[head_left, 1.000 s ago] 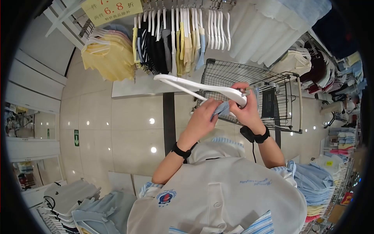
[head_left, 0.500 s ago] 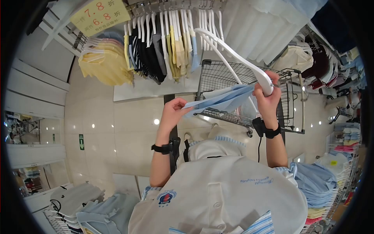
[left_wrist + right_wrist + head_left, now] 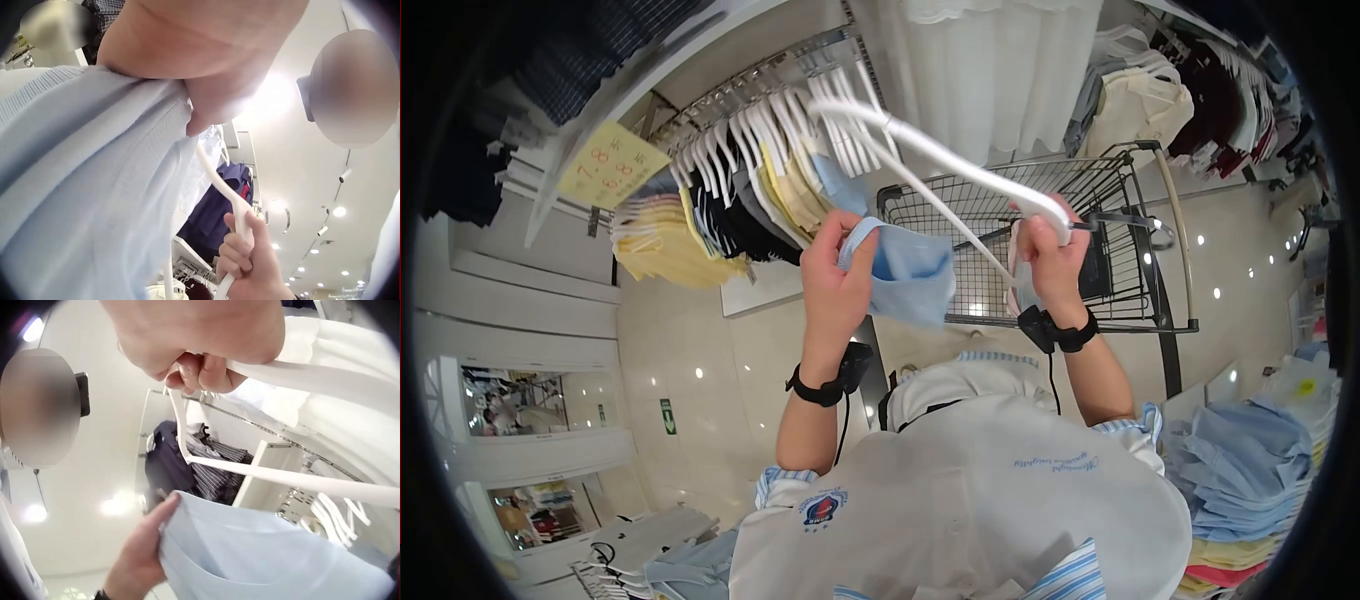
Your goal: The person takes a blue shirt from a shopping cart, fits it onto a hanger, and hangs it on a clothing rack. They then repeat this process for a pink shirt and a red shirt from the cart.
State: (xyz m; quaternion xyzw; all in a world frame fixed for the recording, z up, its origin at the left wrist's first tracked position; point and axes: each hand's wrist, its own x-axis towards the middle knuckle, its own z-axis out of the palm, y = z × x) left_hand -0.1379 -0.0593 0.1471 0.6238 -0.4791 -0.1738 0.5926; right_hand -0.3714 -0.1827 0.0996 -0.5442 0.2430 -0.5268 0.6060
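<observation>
1. The left hand [image 3: 837, 265] is closed in a pinch, thumb against fingers, on the edge of a light-blue garment [image 3: 912, 278]; the cloth hangs loosely below the grip.
2. The right hand [image 3: 1055, 265] has its fingers wrapped around the neck of a white hanger [image 3: 960, 163], one arm of which slants up and away towards the hanging clothes [image 3: 750, 225].
3. In the head view, the garment is held up at the left edge of the shopping cart [image 3: 1176, 240], near its lower corner; it appears apart from the hanger.
4. The step in hand looks like handling garment and hanger together, probably readying the opening; whether the cloth is going on or has come off, I cannot tell.
5. If it is going on, the next move likely calls for spreading the opening and guiding a hanger end inside, without snagging.
</observation>
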